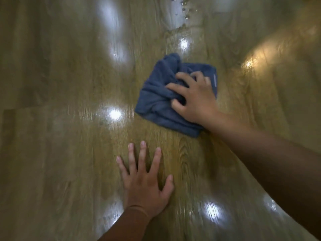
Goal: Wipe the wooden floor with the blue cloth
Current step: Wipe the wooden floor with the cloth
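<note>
Glossy wooden floor reflects bright lights. The right hand bunches the blue cloth under curled fingers, while nearer, to its left, the left hand presses flat, fingers spread.

Seeing small water droplets scattered near the top edge, just right of centre, lying beside a pale whitish patch. Also catching several white glare spots, finding the brightest left of centre and others at upper middle and along the bottom right. Picking out a warm yellow glow shining at the right, all rather blurred
</note>
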### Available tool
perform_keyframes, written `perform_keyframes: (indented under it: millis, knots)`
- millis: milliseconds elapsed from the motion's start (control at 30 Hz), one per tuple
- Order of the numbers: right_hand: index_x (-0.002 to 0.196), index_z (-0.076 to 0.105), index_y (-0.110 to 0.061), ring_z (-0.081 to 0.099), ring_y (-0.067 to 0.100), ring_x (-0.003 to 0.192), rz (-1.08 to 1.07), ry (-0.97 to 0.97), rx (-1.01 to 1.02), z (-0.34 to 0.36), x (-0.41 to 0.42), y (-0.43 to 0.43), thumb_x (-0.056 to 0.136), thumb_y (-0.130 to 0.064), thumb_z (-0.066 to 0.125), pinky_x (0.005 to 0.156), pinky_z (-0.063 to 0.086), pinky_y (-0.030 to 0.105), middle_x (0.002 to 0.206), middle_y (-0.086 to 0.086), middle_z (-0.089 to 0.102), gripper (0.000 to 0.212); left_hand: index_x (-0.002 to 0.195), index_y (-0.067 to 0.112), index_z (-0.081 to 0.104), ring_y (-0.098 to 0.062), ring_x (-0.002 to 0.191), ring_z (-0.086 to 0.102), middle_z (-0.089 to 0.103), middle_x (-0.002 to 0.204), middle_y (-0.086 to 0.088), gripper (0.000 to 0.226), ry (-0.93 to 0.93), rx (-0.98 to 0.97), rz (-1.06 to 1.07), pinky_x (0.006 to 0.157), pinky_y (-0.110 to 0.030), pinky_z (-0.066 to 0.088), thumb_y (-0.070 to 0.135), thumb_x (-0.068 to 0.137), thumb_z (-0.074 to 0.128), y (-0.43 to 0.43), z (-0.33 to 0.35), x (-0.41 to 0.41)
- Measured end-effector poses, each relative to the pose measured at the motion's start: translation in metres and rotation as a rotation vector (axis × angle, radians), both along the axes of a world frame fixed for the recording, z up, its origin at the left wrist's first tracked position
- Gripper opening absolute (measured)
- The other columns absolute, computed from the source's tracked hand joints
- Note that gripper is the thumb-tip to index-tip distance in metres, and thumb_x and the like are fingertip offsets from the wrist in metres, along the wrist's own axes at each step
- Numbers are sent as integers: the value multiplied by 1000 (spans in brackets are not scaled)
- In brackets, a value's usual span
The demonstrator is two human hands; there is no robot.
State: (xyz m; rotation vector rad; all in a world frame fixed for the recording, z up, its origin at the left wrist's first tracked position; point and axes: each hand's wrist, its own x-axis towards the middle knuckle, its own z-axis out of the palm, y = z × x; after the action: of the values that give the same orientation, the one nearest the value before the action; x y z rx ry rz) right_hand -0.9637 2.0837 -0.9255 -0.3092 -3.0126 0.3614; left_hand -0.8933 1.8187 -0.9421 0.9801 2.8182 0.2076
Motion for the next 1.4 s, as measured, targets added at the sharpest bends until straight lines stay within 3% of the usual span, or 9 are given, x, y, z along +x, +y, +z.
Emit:
perform_keyframes:
  millis: [133,233,433,567,733,800,1000,1200,1400]
  knots:
    - [126,67,-24,48,46,112,-354,28,55,-5,99,73,88,-40,49,93,41,51,138,9,57,45,145,23,47,-45,149,16,29,160,-16,76,-2,-7,-17,112,-75,11,59,78,51,1,0,-1]
    - [138,53,-26,41,51,125,-686,-170,120,8,154,132,89,-46,34,105,36,62,148,14,42,56,143,21,52,-46,148,19,32,158,-17,76,-11,-15,-21,112,-75,11,58,76,52,2,0,-1]
    - [142,39,-33,20,48,144,-1074,-174,-45,10,67,150,85,-59,29,113,18,69,159,9,26,64,143,22,51,-48,147,21,33,158,-18,77,-43,-49,-13,109,-77,15,60,76,51,4,5,-2]
    - [141,44,-37,17,50,145,-801,-168,-32,14,-38,83,86,-56,38,113,14,65,160,4,27,58,144,22,49,-49,146,22,34,157,-19,78,-26,-53,-19,109,-77,17,60,76,49,1,3,-2]
    - [139,50,-42,13,39,150,77,-230,-55,11,-115,-41,83,-52,38,119,5,58,163,-5,28,58,146,24,42,-48,147,19,33,158,-18,78,-32,-96,-17,110,-76,14,62,78,48,2,6,-2]
    - [139,53,-38,16,35,151,256,-217,-56,11,-95,-39,86,-47,38,122,4,55,161,-6,32,56,147,25,41,-47,148,18,32,159,-17,77,-26,-102,-18,111,-75,12,62,80,48,1,5,-2]
    - [125,69,-15,41,44,136,-26,44,-11,4,17,45,83,-31,46,113,31,56,144,11,55,51,147,25,43,-46,149,17,29,159,-16,79,-37,-103,-19,111,-75,12,62,78,52,2,5,-2]
    - [137,56,-26,27,42,142,-454,-43,8,10,12,93,81,-41,38,116,22,59,156,5,40,61,144,23,45,-51,145,22,32,158,-20,83,-70,-66,-34,107,-78,16,62,72,57,3,4,-1]
    - [141,54,-36,26,41,144,44,-111,43,13,-120,2,83,-46,38,116,19,56,158,-2,38,61,143,26,47,-50,143,25,36,156,-19,81,-100,-18,-24,105,-76,18,65,73,53,6,4,-6]
